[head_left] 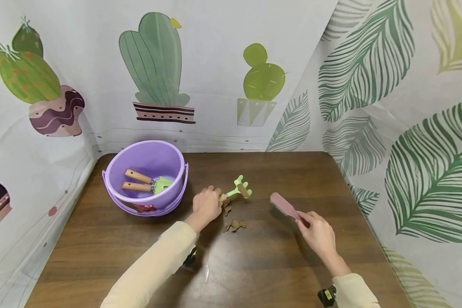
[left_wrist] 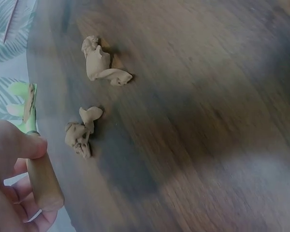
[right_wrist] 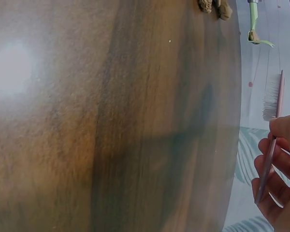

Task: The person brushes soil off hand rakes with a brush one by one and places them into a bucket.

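In the head view my left hand [head_left: 208, 204] grips the wooden handle of a small green hand rake [head_left: 235, 191], its tines pointing away to the right. A strip of brown clay-like material [head_left: 243, 190] sticks to the tines. My right hand [head_left: 318, 233] holds a pink brush [head_left: 284, 205] by its handle, raised over the table; white bristles [right_wrist: 270, 99] show in the right wrist view. Between the hands, two clumps of brown clay lie on the wood: one clump [left_wrist: 80, 133] close to the rake, another clump [left_wrist: 99, 63] nearer me.
A purple bucket [head_left: 146, 147] stands at the back left, its handle hanging down in front. Inside lie two wooden-handled tools [head_left: 137, 186], at least one with a green head. The brown wooden table [head_left: 254, 273] ends at a patterned cloth backdrop [head_left: 219, 77].
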A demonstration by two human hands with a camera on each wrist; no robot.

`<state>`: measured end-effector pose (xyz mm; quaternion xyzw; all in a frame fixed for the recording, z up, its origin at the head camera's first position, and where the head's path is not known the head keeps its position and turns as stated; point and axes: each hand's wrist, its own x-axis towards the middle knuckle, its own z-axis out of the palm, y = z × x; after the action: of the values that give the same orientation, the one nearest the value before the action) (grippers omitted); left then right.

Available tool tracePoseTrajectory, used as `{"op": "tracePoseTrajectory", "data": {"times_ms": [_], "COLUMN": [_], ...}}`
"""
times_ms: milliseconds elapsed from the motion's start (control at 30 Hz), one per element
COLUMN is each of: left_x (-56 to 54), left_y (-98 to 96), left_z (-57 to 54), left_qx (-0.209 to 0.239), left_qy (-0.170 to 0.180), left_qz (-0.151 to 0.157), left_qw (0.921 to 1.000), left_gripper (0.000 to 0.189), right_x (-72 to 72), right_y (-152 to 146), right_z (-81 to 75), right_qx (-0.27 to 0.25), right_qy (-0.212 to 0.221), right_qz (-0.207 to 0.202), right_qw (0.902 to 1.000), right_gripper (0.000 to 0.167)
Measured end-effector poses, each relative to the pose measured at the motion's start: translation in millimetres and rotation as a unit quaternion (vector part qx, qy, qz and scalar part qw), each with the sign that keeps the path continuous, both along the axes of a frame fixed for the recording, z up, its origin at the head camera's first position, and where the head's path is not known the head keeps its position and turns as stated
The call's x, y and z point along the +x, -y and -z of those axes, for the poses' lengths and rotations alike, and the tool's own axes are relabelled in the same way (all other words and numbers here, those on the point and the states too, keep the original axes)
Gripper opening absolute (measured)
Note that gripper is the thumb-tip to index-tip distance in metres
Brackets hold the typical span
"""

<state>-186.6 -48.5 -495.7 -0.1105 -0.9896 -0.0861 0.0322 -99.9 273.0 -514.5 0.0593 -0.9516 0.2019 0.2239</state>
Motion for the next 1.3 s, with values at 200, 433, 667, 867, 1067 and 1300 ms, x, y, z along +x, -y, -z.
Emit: {"op": "tracePoseTrajectory", "data": {"times_ms": [200,433,667,867,1067,1300], "left_x": [9.1,20.6,32.3,41.2,50.5,57.0], "left_y": [12.4,24.8,35.8,43.9,49.5,55.0], "left_z": [0.3,-2.5,-5.6,-7.7,-12.9,-9.0], "left_qx": [0.010,0.018,0.031,0.021,0.022,0.014], "left_qy": [-0.025,-0.049,-0.082,-0.086,-0.071,-0.054], "left_qz": [0.011,0.028,0.037,0.044,0.038,0.027], "left_qw": [0.9996,0.9982,0.9954,0.9951,0.9965,0.9981], "left_gripper": [0.023,0.025,0.024,0.024,0.023,0.022], "right_x": [-2.4,-6.0,-10.3,-14.6,-20.5,-26.4], "right_y": [6.1,14.5,24.5,34.6,47.8,64.2], "right_z": [-2.4,-8.1,-13.9,-19.7,-25.4,-32.2], "right_qx": [-0.005,-0.009,-0.015,-0.016,-0.020,-0.020], "right_qy": [0.004,0.000,-0.008,-0.016,-0.021,-0.029], "right_qz": [-0.005,-0.013,-0.027,-0.033,-0.047,-0.072], "right_qw": [1.0000,0.9999,0.9995,0.9992,0.9985,0.9968], "right_gripper": [0.023,0.024,0.024,0.024,0.024,0.025]}}
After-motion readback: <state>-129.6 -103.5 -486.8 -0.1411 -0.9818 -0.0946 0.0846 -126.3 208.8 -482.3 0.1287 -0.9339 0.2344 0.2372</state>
